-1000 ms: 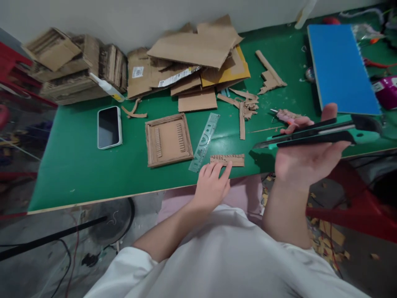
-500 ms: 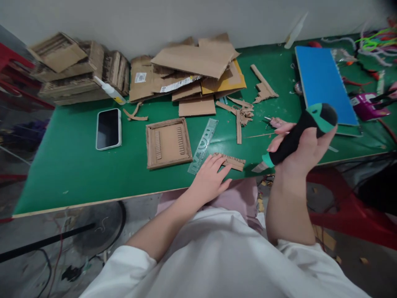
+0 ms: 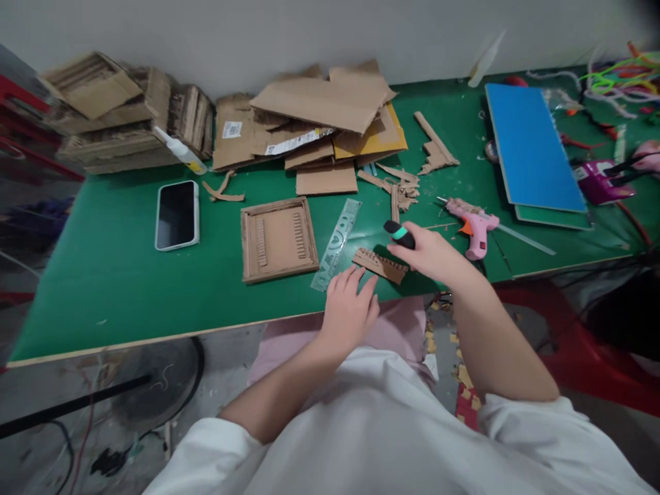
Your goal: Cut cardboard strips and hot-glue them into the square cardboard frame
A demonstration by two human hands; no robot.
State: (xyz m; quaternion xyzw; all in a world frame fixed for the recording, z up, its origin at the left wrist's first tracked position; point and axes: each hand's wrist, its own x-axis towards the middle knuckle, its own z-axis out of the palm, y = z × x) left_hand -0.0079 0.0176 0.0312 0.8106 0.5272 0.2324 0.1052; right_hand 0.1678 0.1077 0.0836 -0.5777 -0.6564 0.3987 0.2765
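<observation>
A utility knife (image 3: 400,235) with a black and teal handle is gripped in my right hand (image 3: 430,256); its blade is out of sight. That hand hangs over the right end of a small cardboard strip (image 3: 381,267) with exposed corrugations. My left hand (image 3: 349,306) lies at the strip's left end near the table edge, fingers loosely spread, holding nothing. Whether its fingertips touch the strip I cannot tell. Just left of these fingers is a clear stencil ruler (image 3: 337,244). A square cardboard tray (image 3: 280,237) with two ridged strips inside lies further left.
A pink glue gun (image 3: 477,227) lies right of my right hand, with a blue board (image 3: 536,148) behind it. Cardboard sheets (image 3: 320,103) and scraps (image 3: 405,189) are at the back. A phone (image 3: 178,214) and a glue bottle (image 3: 183,152) are on the left.
My right hand has swung left and down with the utility knife, from raised on the right to over the cardboard strip. The glue gun is now uncovered. My left hand has shifted slightly.
</observation>
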